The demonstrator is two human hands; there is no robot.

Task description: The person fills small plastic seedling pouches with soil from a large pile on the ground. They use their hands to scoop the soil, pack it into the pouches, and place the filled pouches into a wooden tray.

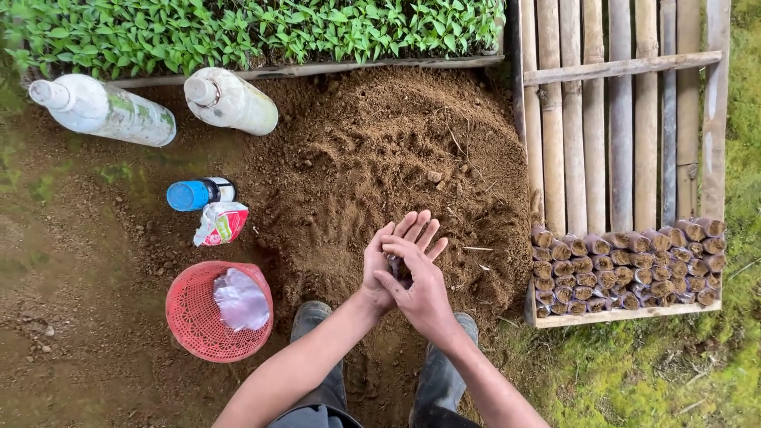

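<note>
Soil clump [394, 265] pressed between palms, left hand [382, 265] fingers extended, right hand [422, 292] fingers curled over it, above soil heap [380, 158]

Brown soil heap [380, 158], red mesh basket [198, 325], blue-capped bottle [198, 193], two white bottles [103, 109], green seedlings [254, 32]

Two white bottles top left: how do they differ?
The left bottle is longer, with a green label along its side; the right bottle is shorter, stubbier and creamier, with no label showing. The left one points its cap left; the right one up-left. Both lie capped on soil.
</note>
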